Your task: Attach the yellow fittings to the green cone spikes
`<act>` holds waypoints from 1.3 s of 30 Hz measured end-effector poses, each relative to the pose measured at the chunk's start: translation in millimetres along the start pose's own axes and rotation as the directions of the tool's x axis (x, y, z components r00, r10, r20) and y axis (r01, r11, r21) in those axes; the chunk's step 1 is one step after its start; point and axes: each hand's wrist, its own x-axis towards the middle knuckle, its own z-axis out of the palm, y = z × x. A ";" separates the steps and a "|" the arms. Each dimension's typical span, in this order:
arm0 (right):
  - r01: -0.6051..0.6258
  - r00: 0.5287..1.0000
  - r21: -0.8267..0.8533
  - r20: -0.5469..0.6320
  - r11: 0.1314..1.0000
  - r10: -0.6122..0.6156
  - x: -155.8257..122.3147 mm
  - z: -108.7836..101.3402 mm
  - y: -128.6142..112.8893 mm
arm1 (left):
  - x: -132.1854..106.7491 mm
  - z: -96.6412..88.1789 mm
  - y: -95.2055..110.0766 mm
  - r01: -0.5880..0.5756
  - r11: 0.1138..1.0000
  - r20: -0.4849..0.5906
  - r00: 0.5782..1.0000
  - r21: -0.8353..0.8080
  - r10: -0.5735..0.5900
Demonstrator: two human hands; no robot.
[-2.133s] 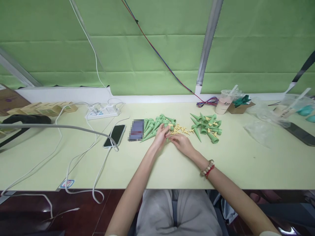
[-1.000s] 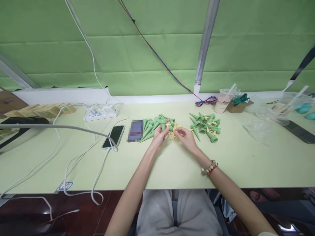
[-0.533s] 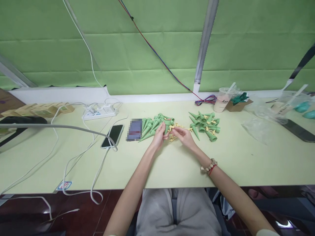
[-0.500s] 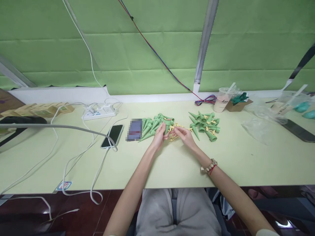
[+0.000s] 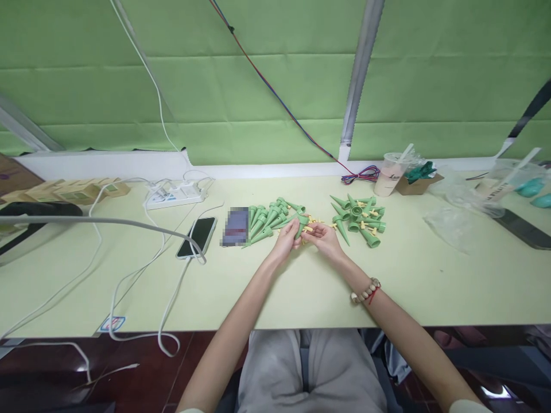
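Observation:
My left hand (image 5: 284,243) is closed around a green plastic cone-shaped spike (image 5: 302,225), its wide end up. Fingertips of my right hand (image 5: 326,240) pinch a small yellow plastic piece (image 5: 308,229) against the side of that spike. Whether the piece sits in a hole there I cannot tell. Behind my hands lie loose yellow pieces (image 5: 317,221), partly hidden by the fingers. A pile of green spikes (image 5: 270,215) lies left of my hands. To the right is another pile of green spikes (image 5: 355,211), several with yellow pieces attached.
Left on the table (image 5: 301,292) are a dark card-like object (image 5: 235,227), a phone (image 5: 197,238), a power strip (image 5: 174,196) and loose white cables. At the right stand a drink cup (image 5: 388,175) and a small cardboard box (image 5: 415,182), with plastic bags and another phone (image 5: 524,228).
The green spike in my left hand has tilted and come slightly right and down. My right hand has brought the yellow piece up against it.

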 end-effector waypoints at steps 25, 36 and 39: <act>0.303 0.951 -0.564 0.128 0.768 -0.281 -2.0 -7.5 -2.4 | 1.0 -9.4 16.5 -0.071 0.971 -0.109 0.993 -0.227 0.047; 0.298 0.946 -0.271 -0.041 0.915 -0.320 -4.0 -9.1 -26.4 | 1.8 -9.8 14.3 -0.047 0.974 -0.094 0.995 -0.222 0.026; 0.313 0.940 -0.285 -0.041 0.906 -0.338 -4.2 -9.3 -26.4 | 2.2 -10.6 13.7 -0.051 0.973 -0.083 0.996 -0.227 0.033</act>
